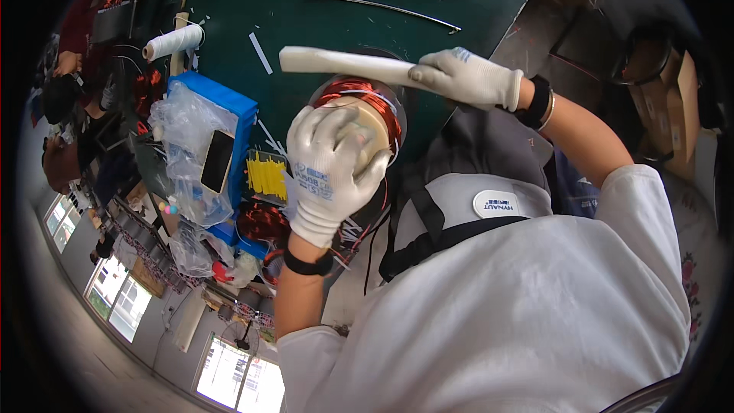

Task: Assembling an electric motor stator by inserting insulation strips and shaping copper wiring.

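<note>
White shirt (505,313) foremost; copper winding (375,94) exposed to slips

I am seeing hands apart: right hand (470,78) gripping a white bar (344,63), left hand (325,164) resting spread-fingered on the round part (370,118) carrying the winding. I am not confirming bar-to-winding contact. A slipping grip could be nicking copper or striking the left hand. Outward, a phone (217,162) is lying on plastic bags (183,122).

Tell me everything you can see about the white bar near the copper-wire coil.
The white bar is long, plain and slab-like, with a blunt left end that looks a little broader than the rest. It looks like plastic, but I can't confirm that. The person's gloved right grip holds its right end and partly covers it. It runs crosswise, slanting slightly down to the right in the picture, alongside the copper-wire coil. Whether they touch is unclear.
</note>
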Available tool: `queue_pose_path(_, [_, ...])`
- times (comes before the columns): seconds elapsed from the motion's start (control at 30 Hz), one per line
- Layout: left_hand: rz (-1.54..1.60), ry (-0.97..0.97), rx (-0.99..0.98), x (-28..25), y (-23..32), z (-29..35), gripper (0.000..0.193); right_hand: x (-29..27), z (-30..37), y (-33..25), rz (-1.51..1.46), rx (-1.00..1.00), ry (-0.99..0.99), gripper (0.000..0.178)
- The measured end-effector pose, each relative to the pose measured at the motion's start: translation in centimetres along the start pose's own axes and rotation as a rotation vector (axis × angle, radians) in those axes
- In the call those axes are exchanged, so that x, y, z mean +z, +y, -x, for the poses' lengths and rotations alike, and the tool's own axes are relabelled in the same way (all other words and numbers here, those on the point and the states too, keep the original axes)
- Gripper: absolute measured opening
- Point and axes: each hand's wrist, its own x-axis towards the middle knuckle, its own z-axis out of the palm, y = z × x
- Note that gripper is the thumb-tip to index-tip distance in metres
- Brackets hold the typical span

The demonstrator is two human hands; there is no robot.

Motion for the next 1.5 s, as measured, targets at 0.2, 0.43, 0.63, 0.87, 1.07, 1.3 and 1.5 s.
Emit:
queue_pose_path(0.2, [-0.148, 0.116, -0.307, 2.0, 0.9, 1.2, 0.020, 0.1, -0.1, -2.1, -0.017, -0.076, 0.056, 0.050])
queue_pose_path(0.43, [-0.017, 0.076, -0.075, 0.3, -1.2, 1.1, 0.015, -3.2, -2.2, -1.9, 0.059, 0.096, -0.230, 0.052])
queue_pose_path(0.63, [-0.044, -0.104, -0.164, -1.3, -1.2, 1.0, 0.037, -7.1, -6.2, -0.3, 0.173, -0.163, 0.127, 0.040])
queue_pose_path(0.87, [0.330, 0.795, -0.875, -3.4, 1.9, 11.5, 0.041, -15.1, -14.6, 8.4, 0.627, -0.348, 0.747, 0.061])
queue_pose_path(1.07, [0.087, 1.482, -1.521, 2.3, 2.0, 22.0, 0.026, -11.1, -12.7, 6.5, 0.738, -0.219, 0.496, 0.036])
queue_pose_path(1.3, [0.098, 0.515, -0.774, 6.4, 3.3, 15.2, 0.108, -1.1, -6.1, 9.2, 0.966, 0.004, 0.234, 0.057])
queue_pose_path(1.5, [-0.073, 0.648, -0.286, 3.9, 0.2, 8.7, 0.093, 0.1, -5.4, 9.8, 0.762, -0.179, 0.509, 0.046])
